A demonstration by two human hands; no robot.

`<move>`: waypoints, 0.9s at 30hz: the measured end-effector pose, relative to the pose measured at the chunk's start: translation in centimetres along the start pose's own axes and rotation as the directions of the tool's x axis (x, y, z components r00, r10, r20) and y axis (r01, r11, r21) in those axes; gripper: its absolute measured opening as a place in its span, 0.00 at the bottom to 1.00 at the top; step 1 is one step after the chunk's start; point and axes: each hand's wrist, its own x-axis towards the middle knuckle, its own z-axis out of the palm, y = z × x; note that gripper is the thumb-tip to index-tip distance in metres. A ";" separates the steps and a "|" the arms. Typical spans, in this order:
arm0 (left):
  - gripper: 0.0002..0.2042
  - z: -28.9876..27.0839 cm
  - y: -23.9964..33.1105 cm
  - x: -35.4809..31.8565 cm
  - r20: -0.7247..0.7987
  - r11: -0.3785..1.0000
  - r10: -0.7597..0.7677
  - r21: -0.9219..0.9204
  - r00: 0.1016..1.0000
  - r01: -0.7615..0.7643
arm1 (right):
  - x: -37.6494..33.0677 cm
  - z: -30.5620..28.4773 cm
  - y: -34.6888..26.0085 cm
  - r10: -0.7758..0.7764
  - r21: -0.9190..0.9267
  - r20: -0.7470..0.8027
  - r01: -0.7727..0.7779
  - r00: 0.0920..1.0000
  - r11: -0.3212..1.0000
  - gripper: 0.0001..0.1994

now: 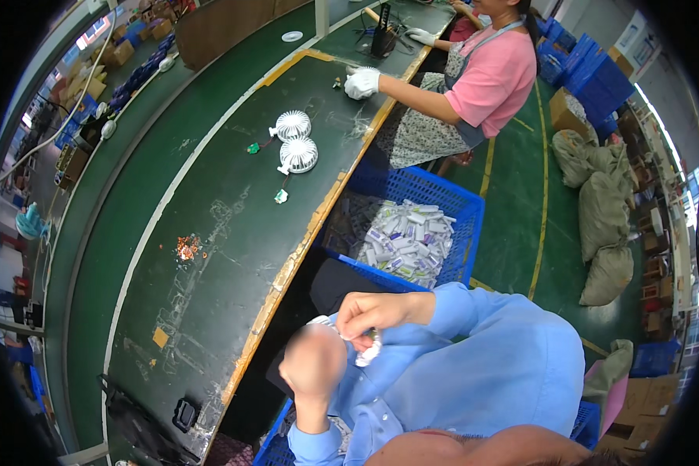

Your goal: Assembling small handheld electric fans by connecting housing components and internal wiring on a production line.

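Note:
Over my lap, my two hands are close together at the table's near edge. My left hand looks curled, but a blur covers most of it and hides what its fingers hold. With fingertips pinched together, my right hand meets it from the right. Just below those fingertips a curved white piece shows, with a bit of green by it; its kind is unclear. Farther up on the dark green table lie two round white fan heads, each wired to a small circuit board.
A blue crate of small white packs stands right of the table. Orange scraps, a yellow square and a black case lie on the table. A gloved co-worker sits farther up; sacks stand at right.

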 end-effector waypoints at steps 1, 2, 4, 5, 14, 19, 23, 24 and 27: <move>0.09 -0.2 -0.9 0.0 -0.028 0.996 -0.068 -0.054 0.997 0.067 | -0.3 -0.1 0.1 -0.078 0.089 0.086 0.071 0.993 0.994 0.13; 0.06 -0.1 -1.6 -0.2 -0.102 0.969 -0.202 -0.169 0.974 0.183 | -0.7 -0.3 0.2 -0.104 0.107 0.106 0.093 0.989 0.990 0.13; 0.06 0.0 -1.4 -0.4 0.051 0.776 -0.445 -0.475 0.894 0.414 | -1.1 -0.7 0.1 -0.116 0.112 0.141 0.101 0.983 0.989 0.13; 0.06 0.1 -1.3 -0.1 0.146 0.680 -0.434 -0.595 0.889 0.430 | -1.0 -0.7 0.3 -0.117 0.115 0.139 0.102 0.983 0.988 0.13; 0.08 2.2 -0.7 0.7 0.380 0.616 -0.316 -0.616 0.870 0.492 | -2.6 -4.9 -0.6 0.080 -0.103 0.088 -0.071 0.993 0.992 0.14; 0.07 3.9 0.1 1.3 0.363 0.610 -0.256 -0.658 0.896 0.441 | -9.2 -17.9 5.7 0.202 -0.383 -0.523 -0.440 0.828 0.812 0.12; 0.08 4.6 -0.4 1.7 0.319 0.666 -0.222 -0.641 0.921 0.383 | -8.9 -16.9 6.6 -0.055 -0.693 -0.696 -0.691 0.715 -0.206 0.35; 0.08 4.6 -0.4 1.9 0.306 0.682 -0.213 -0.634 0.928 0.365 | -8.2 -15.5 6.8 -0.126 -0.792 -0.610 -0.601 0.782 0.110 0.37; 0.09 4.3 -0.6 2.4 0.269 0.713 -0.189 -0.624 0.944 0.320 | -3.7 -7.4 3.4 -0.327 -0.872 -0.247 -0.062 0.912 0.486 0.43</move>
